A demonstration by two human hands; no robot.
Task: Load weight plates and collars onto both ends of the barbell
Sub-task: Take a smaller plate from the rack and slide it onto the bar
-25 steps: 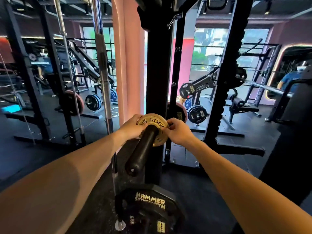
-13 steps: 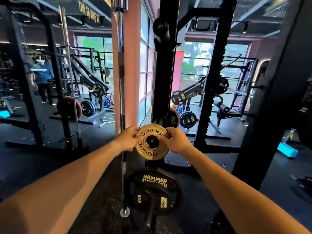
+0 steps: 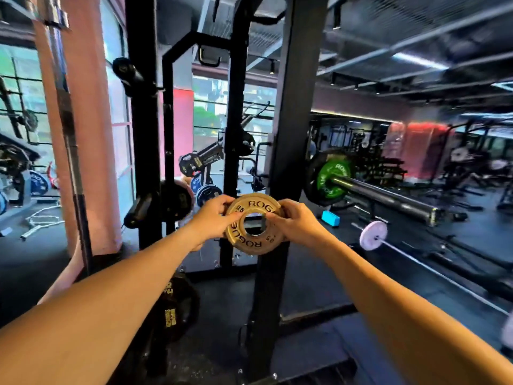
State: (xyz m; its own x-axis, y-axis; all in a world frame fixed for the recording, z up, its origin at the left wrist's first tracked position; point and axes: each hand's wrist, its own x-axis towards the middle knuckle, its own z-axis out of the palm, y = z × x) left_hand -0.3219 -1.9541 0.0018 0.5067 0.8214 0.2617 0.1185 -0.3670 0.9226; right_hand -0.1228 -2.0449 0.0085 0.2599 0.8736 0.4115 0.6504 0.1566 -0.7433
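Observation:
I hold a small gold Rogue weight plate [image 3: 251, 241] marked 0.5 in the air in front of me, its centre hole free. My left hand [image 3: 212, 218] grips its left edge with the thumb by the hole. My right hand [image 3: 295, 222] grips its right edge the same way. To the right, a barbell [image 3: 388, 198] rests in the rack with a green plate [image 3: 331, 179] and a black plate on its near sleeve.
A black rack upright [image 3: 288, 120] stands just behind the plate. A storage peg [image 3: 137, 211] and black plates [image 3: 177, 307] hang on the rack post to the left. A vertical bar [image 3: 70, 140] stands at left. A small barbell with a white plate [image 3: 373, 235] lies on the floor.
The gold plate has come off the black storage peg and hangs free in both hands. My view has swung right, bringing the racked barbell with the green plate into sight.

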